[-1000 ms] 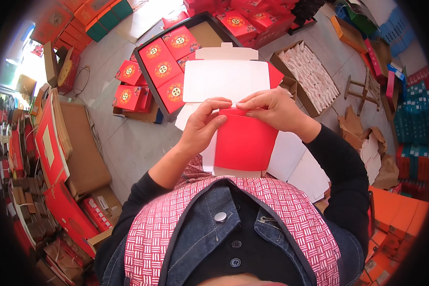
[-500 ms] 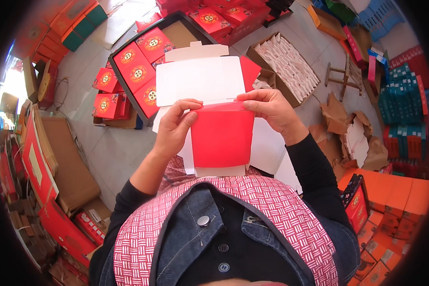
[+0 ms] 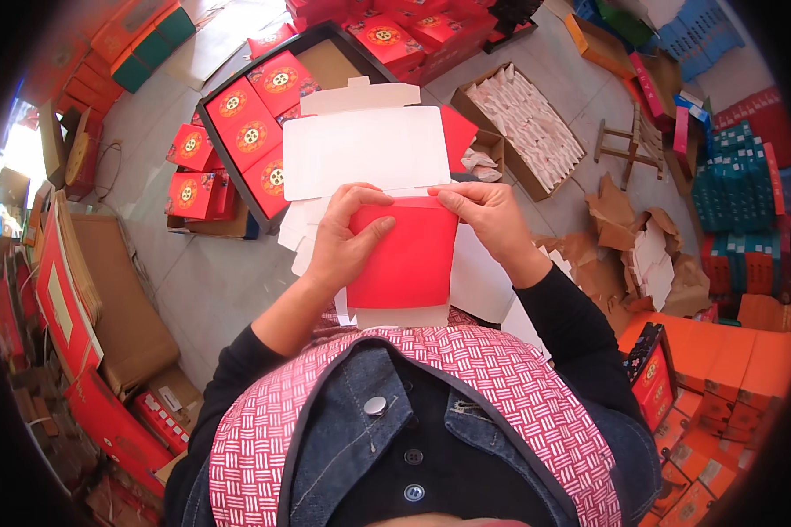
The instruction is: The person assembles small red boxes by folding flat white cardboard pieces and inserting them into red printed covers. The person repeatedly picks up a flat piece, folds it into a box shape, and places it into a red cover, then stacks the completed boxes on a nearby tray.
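Observation:
A folding box (image 3: 404, 268) lies over my lap, its red panel toward me and its plain white panel (image 3: 365, 154) spread out beyond the crease. My left hand (image 3: 347, 241) grips the red panel's far left corner, thumb resting on the red face and fingers curled at the fold. At the far right corner, my right hand (image 3: 492, 220) pinches the edge between thumb and forefinger. More flat white card pieces (image 3: 492, 277) lie beneath, partly hidden by the box and my arms.
A black-rimmed tray (image 3: 228, 145) of finished red boxes (image 3: 250, 136) stands ahead. Beyond my right hand sits a carton of white wrapped packets (image 3: 527, 123), near a small wooden stool (image 3: 633, 145). Orange boxes (image 3: 703, 351) are stacked at right; flattened cardboard (image 3: 123, 299) leans at left.
My left hand has slid right and inward along the fold, its thumb now farther over the red panel. My right hand has shifted slightly left, still pinching the edge.

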A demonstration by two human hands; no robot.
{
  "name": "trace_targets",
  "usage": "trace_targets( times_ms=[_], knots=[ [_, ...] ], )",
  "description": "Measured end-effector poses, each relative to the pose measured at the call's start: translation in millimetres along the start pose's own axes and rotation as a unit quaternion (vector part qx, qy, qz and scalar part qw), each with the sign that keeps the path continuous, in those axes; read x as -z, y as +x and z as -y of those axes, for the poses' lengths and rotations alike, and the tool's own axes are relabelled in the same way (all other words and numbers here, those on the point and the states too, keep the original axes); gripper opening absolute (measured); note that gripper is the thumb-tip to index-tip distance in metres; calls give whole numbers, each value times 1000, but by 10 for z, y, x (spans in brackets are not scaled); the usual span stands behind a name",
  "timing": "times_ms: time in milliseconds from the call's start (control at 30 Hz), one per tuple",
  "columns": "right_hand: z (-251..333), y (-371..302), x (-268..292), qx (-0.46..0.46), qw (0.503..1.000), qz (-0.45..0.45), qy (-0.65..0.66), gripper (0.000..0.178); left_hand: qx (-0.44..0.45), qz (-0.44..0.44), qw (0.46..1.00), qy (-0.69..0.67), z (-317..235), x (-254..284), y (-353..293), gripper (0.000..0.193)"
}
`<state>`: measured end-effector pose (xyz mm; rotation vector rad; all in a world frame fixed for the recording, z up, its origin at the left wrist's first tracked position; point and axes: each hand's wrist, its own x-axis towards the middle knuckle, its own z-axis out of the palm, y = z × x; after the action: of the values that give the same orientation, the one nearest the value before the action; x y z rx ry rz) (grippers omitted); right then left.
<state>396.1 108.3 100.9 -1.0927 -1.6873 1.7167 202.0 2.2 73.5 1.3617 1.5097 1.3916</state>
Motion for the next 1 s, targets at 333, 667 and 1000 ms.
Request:
trace_targets(
  times_ms=[333,667,1000],
  knots=[
    [-196,-152,-123,169,984,-3,-59,16,59,-20,998,-8,85,105,45,10],
    [3,-151,-135,245,967,18,-72,19,-10,328,923,203,-341,382,606,50],
    [95,552,571,52,997,-48,2,21,196,18,962,-189,210,882,286,45]
  ],
)
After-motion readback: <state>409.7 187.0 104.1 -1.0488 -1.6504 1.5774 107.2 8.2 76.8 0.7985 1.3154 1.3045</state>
